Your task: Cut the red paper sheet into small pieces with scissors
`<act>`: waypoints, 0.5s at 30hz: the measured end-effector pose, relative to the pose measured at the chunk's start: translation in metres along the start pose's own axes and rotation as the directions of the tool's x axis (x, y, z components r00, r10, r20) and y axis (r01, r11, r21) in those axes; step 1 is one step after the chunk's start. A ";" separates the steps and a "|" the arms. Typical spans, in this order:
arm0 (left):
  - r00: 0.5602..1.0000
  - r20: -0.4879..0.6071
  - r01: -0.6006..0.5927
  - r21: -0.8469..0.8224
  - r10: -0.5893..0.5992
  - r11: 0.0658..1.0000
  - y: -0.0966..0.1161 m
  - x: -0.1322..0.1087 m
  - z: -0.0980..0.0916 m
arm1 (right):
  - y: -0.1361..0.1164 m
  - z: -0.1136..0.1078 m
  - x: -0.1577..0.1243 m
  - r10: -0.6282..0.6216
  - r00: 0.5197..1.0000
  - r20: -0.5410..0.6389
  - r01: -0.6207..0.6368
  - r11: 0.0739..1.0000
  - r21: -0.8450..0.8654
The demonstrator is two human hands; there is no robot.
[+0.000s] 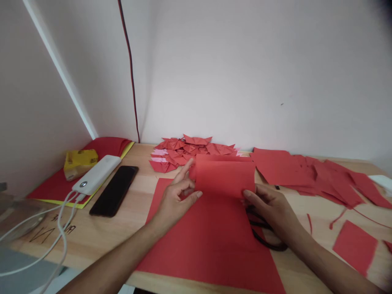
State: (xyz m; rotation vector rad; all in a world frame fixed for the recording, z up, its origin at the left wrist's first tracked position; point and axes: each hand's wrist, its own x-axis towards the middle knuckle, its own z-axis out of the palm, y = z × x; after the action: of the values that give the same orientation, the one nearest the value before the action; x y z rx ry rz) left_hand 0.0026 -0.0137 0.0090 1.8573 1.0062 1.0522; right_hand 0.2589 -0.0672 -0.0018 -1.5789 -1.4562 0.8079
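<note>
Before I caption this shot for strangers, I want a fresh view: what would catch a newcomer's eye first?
Probably the bright red paper at the centre, raised between the left hand and the right hand above a larger red sheet. Next, perhaps, the heap of pointed, folded red pieces behind it, near the pale wall. At the left, a yellow packet stands out.

this is a paper-craft corner in a plain indoor room; home or office, it cannot be told. a wood-grain surface stands against pale walls, with a dark cable hanging down. a held red sheet, cut red sheets and folded red pieces show the craft; a phone and a white power bank are everyday personal items.
</note>
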 end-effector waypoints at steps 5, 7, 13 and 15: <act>0.995 0.014 0.104 -0.103 -0.103 0.989 -0.003 0.003 0.003 | 0.005 0.001 0.001 0.002 1.000 0.001 -0.002 1.000 -0.027; 0.989 0.044 0.147 -0.127 -0.143 0.981 -0.005 0.003 0.004 | 0.005 0.001 0.001 0.021 1.000 0.010 -0.020 0.999 -0.025; 0.982 0.071 0.181 -0.121 -0.174 0.976 -0.006 0.001 0.006 | 0.004 0.001 0.003 0.014 1.000 0.028 -0.014 0.999 0.030; 0.986 0.087 0.153 -0.094 -0.145 0.984 -0.007 0.001 0.007 | 0.004 0.000 0.005 0.017 0.999 0.033 -0.020 0.996 0.082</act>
State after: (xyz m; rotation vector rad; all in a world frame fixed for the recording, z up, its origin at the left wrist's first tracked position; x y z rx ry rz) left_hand 0.0071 -0.0113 0.0007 1.7014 1.0108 0.9154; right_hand 0.2610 -0.0623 -0.0047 -1.5257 -1.4144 0.8966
